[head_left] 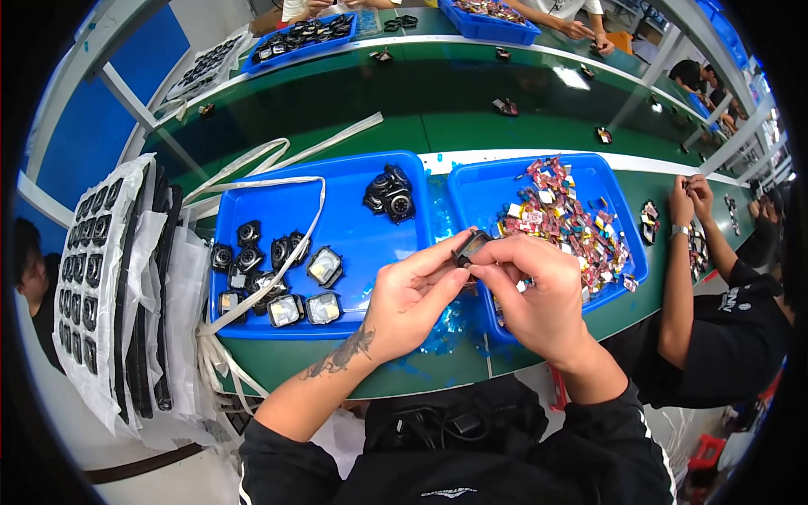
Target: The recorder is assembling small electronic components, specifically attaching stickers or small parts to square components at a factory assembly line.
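Observation:
Both my hands meet over the gap between two blue trays. My left hand (414, 295) grips a small black watch case (473, 245) by its side, thumb and fingers closed round it. The fingers of my right hand (534, 282) pinch the same case from the right, thumb near its lower edge. The left blue tray (341, 219) holds several black watch cases (324, 266), some with pale inner parts showing, and a dark cluster (390, 194) at its far right. In the right blue tray (624, 189) lies a heap of small pink, white and yellow electronic parts (560, 215).
Stacked foam trays of watch cases (88, 252) stand at the left. White straps (316, 210) trail across the left tray. Beyond runs a green conveyor (353, 97) carrying scattered parts. A co-worker's hands (692, 194) work at the right; other people sit across the line.

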A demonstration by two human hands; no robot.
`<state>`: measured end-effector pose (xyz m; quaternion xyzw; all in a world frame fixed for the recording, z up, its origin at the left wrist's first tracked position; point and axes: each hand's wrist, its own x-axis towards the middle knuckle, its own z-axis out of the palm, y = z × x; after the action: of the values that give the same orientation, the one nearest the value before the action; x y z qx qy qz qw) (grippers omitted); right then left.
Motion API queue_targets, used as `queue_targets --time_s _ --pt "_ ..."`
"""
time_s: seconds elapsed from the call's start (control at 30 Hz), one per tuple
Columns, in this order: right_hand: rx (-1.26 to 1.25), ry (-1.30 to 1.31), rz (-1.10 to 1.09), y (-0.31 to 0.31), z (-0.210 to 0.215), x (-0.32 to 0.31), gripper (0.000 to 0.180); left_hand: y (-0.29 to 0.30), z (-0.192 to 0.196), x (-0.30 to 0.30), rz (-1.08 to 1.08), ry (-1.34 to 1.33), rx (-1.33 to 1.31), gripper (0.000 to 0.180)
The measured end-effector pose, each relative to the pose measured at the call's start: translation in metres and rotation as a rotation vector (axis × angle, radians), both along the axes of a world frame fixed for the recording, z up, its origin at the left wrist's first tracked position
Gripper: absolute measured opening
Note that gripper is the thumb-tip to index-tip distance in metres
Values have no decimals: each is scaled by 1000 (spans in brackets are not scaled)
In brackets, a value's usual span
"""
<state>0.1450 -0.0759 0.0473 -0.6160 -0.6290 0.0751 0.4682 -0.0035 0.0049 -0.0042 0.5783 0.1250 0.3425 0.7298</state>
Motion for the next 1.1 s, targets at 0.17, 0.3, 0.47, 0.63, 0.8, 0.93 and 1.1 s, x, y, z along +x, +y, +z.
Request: queue_targets --time_s 0.17,0.3,0.47,0.63,0.8,0.93,1.1 --pt "-41 13 -3 2 -2 3 12 0 -1 1 12 12 4 44" --pt "-55 12 12 2 0 4 10 -1 -2 0 27 63 24 44" --pt "-91 -7 -3 3 6 5 10 -3 -1 0 39 105 95 42" --pt "-152 -74 -31 -3 13 10 22 -6 6 -1 35 123 99 39" --pt "32 90 30 2 0 8 31 -8 7 -1 45 119 152 37" --pt "-56 132 39 3 -5 9 40 -7 4 -1 60 125 172 37" --pt "22 62 -2 15 -16 13 43 -1 1 6 47 -86 -178 41"
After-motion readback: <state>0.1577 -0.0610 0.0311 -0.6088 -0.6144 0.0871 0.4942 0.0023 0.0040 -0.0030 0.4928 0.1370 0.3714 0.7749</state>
